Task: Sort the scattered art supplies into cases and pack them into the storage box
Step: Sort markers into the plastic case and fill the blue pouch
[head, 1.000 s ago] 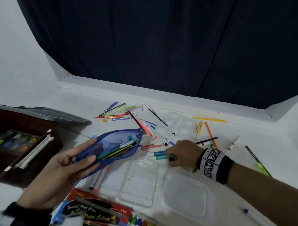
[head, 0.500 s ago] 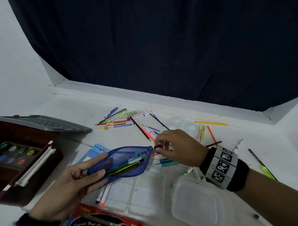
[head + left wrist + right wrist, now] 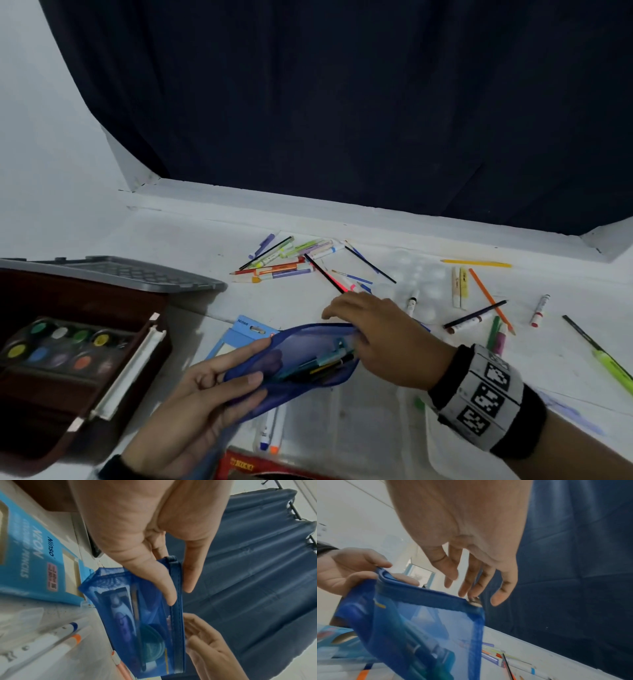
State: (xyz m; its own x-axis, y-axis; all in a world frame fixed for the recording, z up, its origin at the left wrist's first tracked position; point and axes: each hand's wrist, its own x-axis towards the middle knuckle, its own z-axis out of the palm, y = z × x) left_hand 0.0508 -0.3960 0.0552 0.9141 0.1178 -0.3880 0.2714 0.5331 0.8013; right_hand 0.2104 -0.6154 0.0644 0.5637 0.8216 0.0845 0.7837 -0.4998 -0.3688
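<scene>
My left hand (image 3: 257, 359) holds a blue mesh pouch (image 3: 301, 363) above the table, thumb on the near face and fingers behind. Several markers and pencils lie inside the pouch (image 3: 145, 615). My right hand (image 3: 356, 329) is at the pouch's right end. In the right wrist view its fingers (image 3: 471, 585) hang loosely spread just above the zipper pull (image 3: 474, 601) and hold nothing. Scattered markers and pencils (image 3: 287, 263) lie on the white table beyond. A dark brown storage box (image 3: 85, 301) stands at the left with a watercolour set (image 3: 61, 346) inside.
A grey lid (image 3: 137, 274) leans behind the box. A light blue pencil carton (image 3: 246, 329) lies under the pouch. Clear plastic cases (image 3: 359, 428), two markers (image 3: 270, 431) and a red box (image 3: 253, 467) are near me. More pens and a green highlighter (image 3: 609, 366) lie right.
My right hand lifted teal markers off the table, carried them left to the pouch mouth and let them go inside. The left hand kept hold of the pouch.
</scene>
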